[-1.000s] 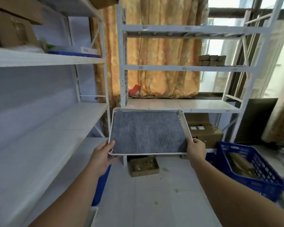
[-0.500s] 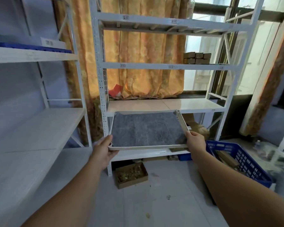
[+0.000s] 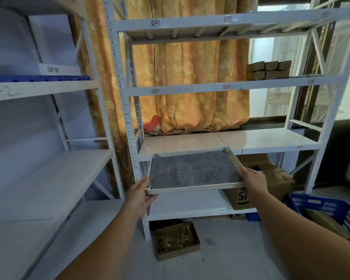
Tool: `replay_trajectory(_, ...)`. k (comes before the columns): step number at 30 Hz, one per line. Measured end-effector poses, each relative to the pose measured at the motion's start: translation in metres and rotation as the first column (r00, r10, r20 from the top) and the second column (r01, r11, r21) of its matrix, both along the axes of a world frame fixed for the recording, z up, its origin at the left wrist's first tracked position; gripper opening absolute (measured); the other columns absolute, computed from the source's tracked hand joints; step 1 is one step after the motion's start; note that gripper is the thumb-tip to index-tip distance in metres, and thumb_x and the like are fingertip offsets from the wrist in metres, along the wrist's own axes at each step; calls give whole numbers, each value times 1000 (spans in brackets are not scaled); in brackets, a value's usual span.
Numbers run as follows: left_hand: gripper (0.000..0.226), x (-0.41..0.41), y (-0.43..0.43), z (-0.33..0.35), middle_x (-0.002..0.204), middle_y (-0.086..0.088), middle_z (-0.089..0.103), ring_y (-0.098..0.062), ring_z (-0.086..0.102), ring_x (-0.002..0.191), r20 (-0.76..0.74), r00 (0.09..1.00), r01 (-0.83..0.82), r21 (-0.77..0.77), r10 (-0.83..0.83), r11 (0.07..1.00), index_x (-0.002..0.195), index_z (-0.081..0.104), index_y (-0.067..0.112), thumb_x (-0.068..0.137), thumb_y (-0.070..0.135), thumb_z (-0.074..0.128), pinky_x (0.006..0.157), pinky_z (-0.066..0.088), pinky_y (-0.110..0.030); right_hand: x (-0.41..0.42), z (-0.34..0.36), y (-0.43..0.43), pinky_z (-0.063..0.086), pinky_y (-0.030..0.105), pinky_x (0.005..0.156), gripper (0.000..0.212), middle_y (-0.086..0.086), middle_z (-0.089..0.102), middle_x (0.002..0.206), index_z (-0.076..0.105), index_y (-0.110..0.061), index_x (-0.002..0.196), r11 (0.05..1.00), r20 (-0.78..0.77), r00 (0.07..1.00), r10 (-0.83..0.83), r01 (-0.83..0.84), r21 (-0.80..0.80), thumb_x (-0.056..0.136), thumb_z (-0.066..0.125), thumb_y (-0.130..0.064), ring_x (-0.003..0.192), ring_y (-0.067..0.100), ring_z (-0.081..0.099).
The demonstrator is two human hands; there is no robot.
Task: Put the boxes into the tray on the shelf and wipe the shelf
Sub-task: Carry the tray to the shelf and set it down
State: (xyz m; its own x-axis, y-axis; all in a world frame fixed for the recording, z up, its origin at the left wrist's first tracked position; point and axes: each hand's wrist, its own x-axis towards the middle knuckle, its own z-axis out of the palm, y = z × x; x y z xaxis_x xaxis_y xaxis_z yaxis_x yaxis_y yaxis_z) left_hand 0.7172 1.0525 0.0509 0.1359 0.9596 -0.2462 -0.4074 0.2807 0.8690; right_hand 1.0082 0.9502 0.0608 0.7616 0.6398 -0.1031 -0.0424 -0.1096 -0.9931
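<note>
I hold a white tray lined with a grey cloth level in front of the white metal rack. My left hand grips its near left corner and my right hand grips its right rim. The tray's far edge reaches the front of the middle shelf, which is bare. Several small brown boxes are stacked at the right end of the shelf above.
A second white shelf unit stands at my left. On the floor lie an open cardboard box and a blue crate at the right. A larger carton sits on the lowest shelf. An orange curtain hangs behind.
I have stepped closer to the rack and turned right. The tray, still in both hands, has come up to the front of the middle shelf.
</note>
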Motion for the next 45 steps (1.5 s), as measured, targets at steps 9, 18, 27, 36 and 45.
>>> replay_trajectory(9, 36, 117, 76, 22, 137, -11, 52, -31, 53, 120, -76, 971, -216, 145, 229, 966, 132, 54, 12, 97, 20, 51, 87, 50, -41, 97, 21, 81, 44, 28, 70, 36, 9, 62, 113, 61, -7, 126, 989, -20, 998, 64, -60, 136, 99, 46, -28, 103, 25, 56)
replay_trajectory(18, 29, 197, 149, 49, 119, -2, 59, -23, 57, 111, -30, 978, -190, 262, 205, 946, 123, 61, 19, 96, 24, 52, 86, 51, -39, 167, 46, 147, 51, 39, 92, 32, -4, 65, 101, 65, -16, 120, 977, 48, 999, -19, 9, 211, 98, 45, -28, 108, 23, 58)
replay_trajectory(27, 34, 255, 264, 85, 121, -5, 56, -27, 57, 109, 76, 986, -162, 276, 146, 947, 129, 56, 12, 96, 19, 52, 90, 49, -43, 212, 93, 239, 50, 48, 97, 33, 5, 65, 113, 61, -13, 125, 952, 57, 994, -89, 68, 298, 98, 48, -26, 109, 27, 59)
replay_trajectory(36, 33, 286, 347, 128, 124, 0, 56, -21, 57, 109, 69, 996, -83, 417, 60, 905, 130, 55, 20, 98, 21, 48, 80, 52, -35, 243, 130, 312, 53, 45, 80, 24, 15, 65, 91, 72, -15, 90, 909, 122, 975, -185, 123, 399, 95, 50, -23, 100, 40, 60)
replay_trajectory(45, 34, 301, 392, 159, 129, -7, 58, -26, 60, 112, 68, 995, -97, 452, 74, 887, 129, 57, 18, 96, 20, 51, 74, 55, -34, 267, 153, 367, 56, 36, 79, 24, 1, 64, 85, 72, -19, 101, 900, 107, 965, -240, 180, 396, 93, 50, -25, 93, 23, 59)
